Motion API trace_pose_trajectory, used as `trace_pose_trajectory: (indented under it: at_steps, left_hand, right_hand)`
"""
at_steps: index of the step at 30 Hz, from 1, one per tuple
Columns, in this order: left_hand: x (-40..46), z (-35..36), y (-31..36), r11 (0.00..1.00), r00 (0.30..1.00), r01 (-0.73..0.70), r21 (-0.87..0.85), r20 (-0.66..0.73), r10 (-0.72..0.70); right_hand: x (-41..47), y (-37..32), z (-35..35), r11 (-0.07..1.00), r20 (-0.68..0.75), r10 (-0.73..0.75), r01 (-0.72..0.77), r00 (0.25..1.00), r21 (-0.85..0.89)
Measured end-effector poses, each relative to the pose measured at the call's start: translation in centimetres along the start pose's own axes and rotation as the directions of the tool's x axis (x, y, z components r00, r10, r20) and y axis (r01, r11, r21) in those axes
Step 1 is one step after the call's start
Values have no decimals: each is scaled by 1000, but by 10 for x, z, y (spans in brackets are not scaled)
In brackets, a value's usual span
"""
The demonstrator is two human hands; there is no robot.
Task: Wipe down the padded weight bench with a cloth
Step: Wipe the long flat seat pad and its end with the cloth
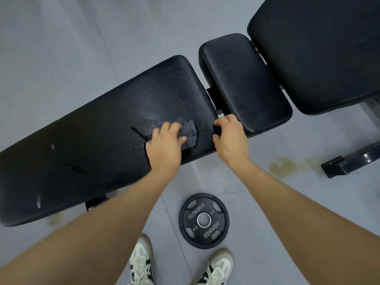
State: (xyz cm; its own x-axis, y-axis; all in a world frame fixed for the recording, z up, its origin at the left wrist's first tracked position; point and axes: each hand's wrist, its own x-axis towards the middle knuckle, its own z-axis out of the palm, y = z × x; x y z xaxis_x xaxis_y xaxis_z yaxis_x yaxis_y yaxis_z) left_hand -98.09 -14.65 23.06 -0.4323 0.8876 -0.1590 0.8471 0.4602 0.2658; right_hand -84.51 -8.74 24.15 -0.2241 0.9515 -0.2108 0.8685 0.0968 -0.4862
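The black padded bench has a long back pad [92, 140] and a shorter seat pad [244, 83], with a gap between them. Water droplets and a few scuffs show on the long pad. My left hand [164, 145] presses a crumpled grey cloth [189, 130] onto the long pad near its right end and front edge. My right hand [230, 136] grips the front right corner of the long pad, fingers curled into the gap beside the seat pad.
A second black padded bench [320, 50] stands at the upper right, with a black steel foot [349, 163] on the grey floor. A small black weight plate [203, 221] lies on the floor by my white shoes [141, 262]. Yellowish stains [281, 167] mark the floor.
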Motion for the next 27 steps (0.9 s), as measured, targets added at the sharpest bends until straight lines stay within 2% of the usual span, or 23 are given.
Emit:
trace_pose_trajectory:
  at_steps: [3,6,10,11,15,18,20,21,24,25,27]
  left_hand:
    - [-26,0,-14,1000,998,-6,-13,64,6]
    - [-1,-6,-15,998,998,2,-56,70,2]
    - [63,-18,-21,962,979,201,-185,21,-201]
    - [66,-18,-22,963,979,203,-176,13,-204]
    - [18,-9,-27,995,998,66,-73,-9,-67]
    - [-25,-4,-32,1000,998,7,-22,64,-5]
    - [-17,-7,-33,999,996,-17,-41,89,20]
    - [-4,-9,-34,998,997,5,-70,82,1]
    - [53,-22,-46,938,970,244,-246,44,-241]
    - [65,-25,-52,921,957,285,-264,36,-286]
    - [65,-24,-61,953,969,244,-179,-1,-248]
  right_hand:
    - [-4,-5,1,999,14,21,-21,1000,-26]
    - [-4,-9,3,997,-12,49,-49,999,-58]
    - [-5,-11,5,996,-25,52,-54,998,-75]
    - [-5,-11,5,996,-24,50,-52,998,-77]
    - [-6,-13,6,994,-31,71,-73,997,-84]
    - [-7,-19,6,989,-39,93,-97,995,-113]
    - [-6,-20,7,987,-53,101,-107,993,-123]
    - [-6,-21,7,986,-56,103,-109,993,-124]
    - [-7,-18,10,988,-74,78,-87,994,-125]
    - [-7,-17,11,989,-77,67,-76,995,-126]
    - [-7,-14,12,990,-78,42,-51,996,-128]
